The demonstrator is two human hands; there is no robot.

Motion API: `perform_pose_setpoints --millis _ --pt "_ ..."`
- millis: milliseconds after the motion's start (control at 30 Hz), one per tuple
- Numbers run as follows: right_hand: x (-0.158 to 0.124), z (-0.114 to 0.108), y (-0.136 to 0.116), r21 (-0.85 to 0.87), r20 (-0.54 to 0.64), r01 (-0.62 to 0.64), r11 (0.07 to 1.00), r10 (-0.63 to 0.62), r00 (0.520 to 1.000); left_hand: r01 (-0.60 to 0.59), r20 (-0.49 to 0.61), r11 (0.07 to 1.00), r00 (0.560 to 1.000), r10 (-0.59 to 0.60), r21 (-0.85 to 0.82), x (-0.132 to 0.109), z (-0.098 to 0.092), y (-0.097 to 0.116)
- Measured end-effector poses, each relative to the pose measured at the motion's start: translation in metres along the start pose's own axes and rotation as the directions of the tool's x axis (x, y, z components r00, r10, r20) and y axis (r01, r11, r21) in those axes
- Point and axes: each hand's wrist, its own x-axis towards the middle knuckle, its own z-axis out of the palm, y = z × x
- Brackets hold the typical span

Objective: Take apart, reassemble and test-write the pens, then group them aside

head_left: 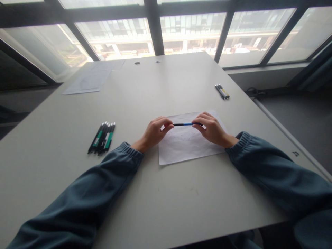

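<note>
A slim pen, black toward the left and blue toward the right, is stretched level between my two hands. My left hand pinches its left end between thumb and fingers. Its right end is gripped by my right hand, with a dark tip showing at the fingers. Both ends are partly hidden by the fingertips. Beneath the hands lies a white sheet of paper with faint marks on it. Several black pens with green bands lie side by side to the left of my left hand.
A small group of pens with grey and yellow parts lies near the table's right edge. More papers rest at the far left of the white table. Large windows stand beyond the far edge. A cable shows beside the table.
</note>
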Motion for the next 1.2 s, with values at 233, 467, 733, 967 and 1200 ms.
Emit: perform_pose_setpoints --millis 233,467,733,967,1200 --pt "0.0001 0.0 0.0005 0.019 0.003 -0.013 1.0 0.013 1.0 -0.006 0.004 1.0 1.0 0.006 -0.023 -0.0006 -0.0001 0.0008" --pt "0.0004 -0.001 -0.0013 0.016 -0.02 -0.005 1.0 0.005 1.0 0.073 0.022 0.997 0.997 -0.073 -0.02 -0.0023 0.001 -0.0024" --pt "0.0006 -0.001 -0.0025 0.027 -0.033 0.005 1.0 -0.004 0.999 0.054 0.096 0.999 0.994 -0.054 0.0 0.0007 -0.0033 0.0021" --pt "0.0007 -0.0009 -0.0025 0.027 -0.035 0.022 0.999 -0.021 0.999 0.007 0.086 1.0 0.996 -0.006 -0.016 0.0017 -0.0035 0.004" --pt "0.0007 -0.0013 -0.0024 0.026 -0.037 0.021 0.999 -0.02 0.999 -0.038 0.046 0.999 0.998 0.039 -0.031 0.0007 -0.0028 0.0018"
